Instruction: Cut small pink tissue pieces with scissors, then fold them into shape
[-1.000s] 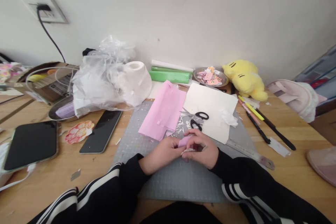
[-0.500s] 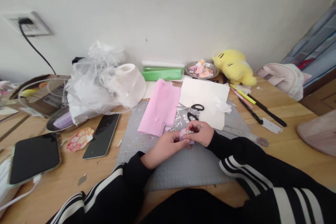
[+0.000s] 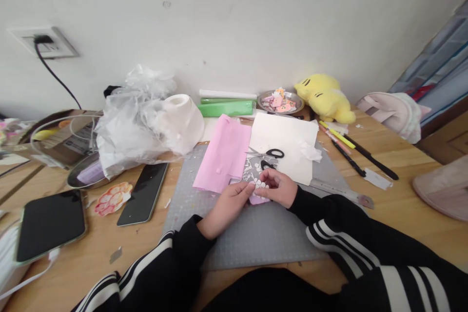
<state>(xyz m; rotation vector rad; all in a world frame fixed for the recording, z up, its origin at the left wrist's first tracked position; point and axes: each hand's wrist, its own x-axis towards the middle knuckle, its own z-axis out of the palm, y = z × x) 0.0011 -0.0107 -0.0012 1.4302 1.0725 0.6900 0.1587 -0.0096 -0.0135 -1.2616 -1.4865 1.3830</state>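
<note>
Between my hands is a white scalloped paper cutout (image 3: 260, 184), with a small pinkish-purple paper piece (image 3: 258, 200) under it. My left hand (image 3: 234, 200) pinches the left edge with thumb and fingers. The right side is gripped by my right hand (image 3: 281, 187), its fingers curled. Just beyond them lie black-handled scissors (image 3: 274, 153), partly hidden by my right hand, and white paper scraps (image 3: 250, 171). A pink paper sheet (image 3: 223, 156) and a cream sheet (image 3: 285, 136) rest on the grey cutting mat (image 3: 263, 243).
Two phones (image 3: 144, 195) (image 3: 51, 224), a plastic bag (image 3: 127, 126) and a white roll (image 3: 183, 117) stand left. A metal dish (image 3: 261, 102) of cutouts and a yellow plush (image 3: 325, 97) sit at the back. Pens (image 3: 347, 156) and a steel ruler (image 3: 343, 192) lie right.
My hands have turned the paper pieces so the white scalloped cutout faces up more openly. My right fingers have shifted slightly. The view has tilted up a little.
</note>
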